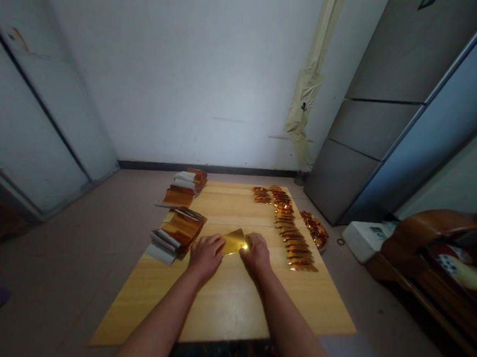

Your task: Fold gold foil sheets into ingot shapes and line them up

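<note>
Over the rectangular pale-wood bench (232, 310), you've got a thin, shiny gold foil sheet (232, 242)!
Your left hand (206, 256) and right hand (258, 252) pinch opposite ends; uneven tugging could crease or tear it.

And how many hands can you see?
2: the left hand at the left side of the shiny gold sheet, and the right hand at its right side.
</note>
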`<action>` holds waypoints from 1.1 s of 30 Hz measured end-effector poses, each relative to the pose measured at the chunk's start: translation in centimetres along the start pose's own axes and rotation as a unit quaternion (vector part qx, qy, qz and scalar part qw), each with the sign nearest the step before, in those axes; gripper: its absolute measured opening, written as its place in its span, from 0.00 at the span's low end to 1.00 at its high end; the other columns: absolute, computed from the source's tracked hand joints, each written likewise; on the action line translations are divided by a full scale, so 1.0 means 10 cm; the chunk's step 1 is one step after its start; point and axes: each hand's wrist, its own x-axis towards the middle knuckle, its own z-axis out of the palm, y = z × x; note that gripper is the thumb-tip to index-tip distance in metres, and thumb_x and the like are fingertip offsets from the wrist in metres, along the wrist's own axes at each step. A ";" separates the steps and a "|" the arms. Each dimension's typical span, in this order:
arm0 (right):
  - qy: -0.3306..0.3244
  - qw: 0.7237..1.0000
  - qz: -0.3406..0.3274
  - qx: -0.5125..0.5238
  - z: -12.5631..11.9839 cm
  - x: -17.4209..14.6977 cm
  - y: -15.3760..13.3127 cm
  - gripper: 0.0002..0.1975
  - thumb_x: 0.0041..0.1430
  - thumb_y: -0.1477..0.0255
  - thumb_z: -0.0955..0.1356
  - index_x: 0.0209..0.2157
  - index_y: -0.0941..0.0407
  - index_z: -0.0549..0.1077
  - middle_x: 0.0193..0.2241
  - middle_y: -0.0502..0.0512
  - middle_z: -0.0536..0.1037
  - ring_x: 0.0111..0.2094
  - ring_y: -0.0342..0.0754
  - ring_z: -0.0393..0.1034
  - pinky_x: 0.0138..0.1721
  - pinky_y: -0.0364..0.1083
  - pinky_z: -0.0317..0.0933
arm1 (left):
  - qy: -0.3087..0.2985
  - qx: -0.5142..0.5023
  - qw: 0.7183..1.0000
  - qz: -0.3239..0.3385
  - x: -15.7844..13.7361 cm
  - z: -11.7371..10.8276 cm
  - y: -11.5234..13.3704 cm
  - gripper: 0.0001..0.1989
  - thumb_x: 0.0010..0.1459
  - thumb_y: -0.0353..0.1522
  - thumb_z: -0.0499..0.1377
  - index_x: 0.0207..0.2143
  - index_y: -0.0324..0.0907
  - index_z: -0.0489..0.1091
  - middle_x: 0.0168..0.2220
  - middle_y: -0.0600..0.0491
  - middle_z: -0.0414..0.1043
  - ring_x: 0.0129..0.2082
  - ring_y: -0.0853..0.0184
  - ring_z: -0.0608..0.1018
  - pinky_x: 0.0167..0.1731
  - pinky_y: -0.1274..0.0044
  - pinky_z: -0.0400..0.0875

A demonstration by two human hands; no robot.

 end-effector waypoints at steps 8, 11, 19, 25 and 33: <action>-0.004 1.000 -0.008 0.014 0.00 0.00 0.05 0.17 0.43 0.80 0.64 0.38 0.55 0.73 0.38 0.56 0.73 0.41 0.51 0.65 0.45 0.47 0.60 | -0.053 0.010 0.998 0.023 0.03 -0.05 -0.10 0.28 0.55 0.29 0.50 0.57 0.56 0.67 0.64 0.58 0.61 0.60 0.58 0.64 0.57 0.61 0.56; -0.001 1.000 -0.006 0.020 0.01 0.01 0.06 0.19 0.43 0.81 0.63 0.39 0.56 0.73 0.39 0.56 0.74 0.42 0.51 0.66 0.46 0.48 0.61 | -0.045 0.013 0.998 0.032 0.04 -0.05 -0.11 0.29 0.53 0.27 0.49 0.56 0.57 0.68 0.63 0.58 0.62 0.58 0.58 0.65 0.55 0.63 0.58; -0.014 0.999 -0.029 0.033 -0.05 -0.05 0.01 0.29 0.41 0.83 0.63 0.48 0.53 0.74 0.54 0.57 0.69 0.54 0.51 0.65 0.54 0.49 0.61 | -0.030 0.010 0.999 0.025 -0.01 -0.10 -0.02 0.26 0.51 0.37 0.57 0.55 0.53 0.69 0.62 0.55 0.64 0.59 0.56 0.64 0.57 0.63 0.56; -0.026 0.999 -0.029 0.024 -0.06 -0.07 0.01 0.30 0.41 0.84 0.64 0.48 0.54 0.75 0.56 0.59 0.68 0.56 0.53 0.64 0.57 0.51 0.59 | -0.011 0.004 1.000 0.022 -0.01 -0.06 -0.04 0.23 0.53 0.39 0.58 0.53 0.52 0.70 0.61 0.55 0.66 0.58 0.57 0.66 0.55 0.63 0.58; -0.037 0.998 -0.014 0.052 -0.08 -0.07 0.01 0.32 0.40 0.84 0.63 0.49 0.55 0.73 0.57 0.59 0.66 0.56 0.51 0.64 0.58 0.49 0.58 | 0.022 0.003 0.999 0.040 -0.01 -0.01 -0.06 0.20 0.56 0.40 0.57 0.52 0.52 0.71 0.59 0.55 0.68 0.56 0.57 0.67 0.53 0.63 0.59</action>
